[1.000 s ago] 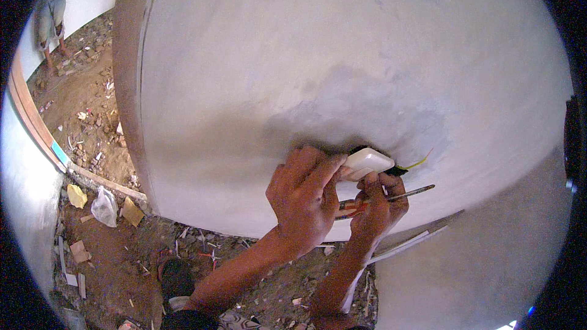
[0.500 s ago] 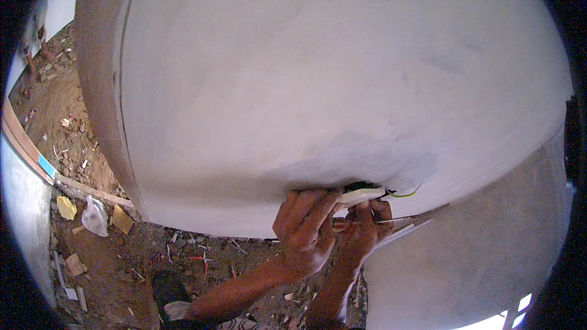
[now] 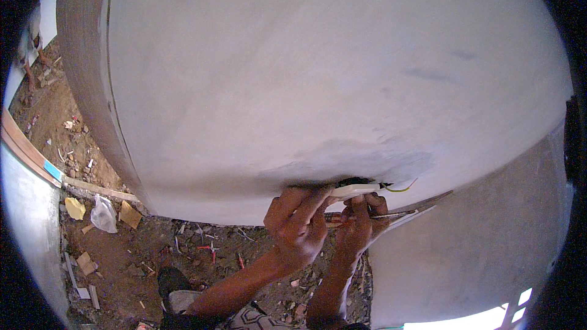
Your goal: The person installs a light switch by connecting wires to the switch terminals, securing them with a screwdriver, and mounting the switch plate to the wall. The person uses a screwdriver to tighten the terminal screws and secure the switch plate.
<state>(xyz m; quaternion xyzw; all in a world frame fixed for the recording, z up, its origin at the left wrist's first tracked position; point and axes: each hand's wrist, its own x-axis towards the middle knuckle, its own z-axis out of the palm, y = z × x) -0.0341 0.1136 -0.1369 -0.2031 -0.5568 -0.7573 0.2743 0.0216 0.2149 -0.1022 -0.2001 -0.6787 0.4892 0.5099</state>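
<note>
A white electrical faceplate (image 3: 354, 192) sits tilted at a dark opening (image 3: 353, 180) low in the plastered wall. My left hand (image 3: 296, 226) is closed on its left end, fingers pinched along the edge. My right hand (image 3: 359, 229) presses its fingertips against the plate's near side, towards the right end. Across that hand lies what looks like a screwdriver (image 3: 397, 214), its reddish handle partly hidden by the fingers and its thin shaft pointing right. A yellow-green wire (image 3: 400, 190) sticks out past the plate's right end. The plate's front is mostly hidden.
The pale wall (image 3: 293, 73) fills the middle, meeting another wall (image 3: 465, 250) at right. Red-handled pliers (image 3: 212, 249) lie on the rubble-strewn ground below. A plastic bag (image 3: 104, 214) and cardboard scraps lie at left. Another person (image 3: 33, 49) is beyond the doorway at far left.
The view has shifted slightly, so the doorway edge appears farther left and more ground shows. Both hands keep their hold at the plate, with only small finger movements.
</note>
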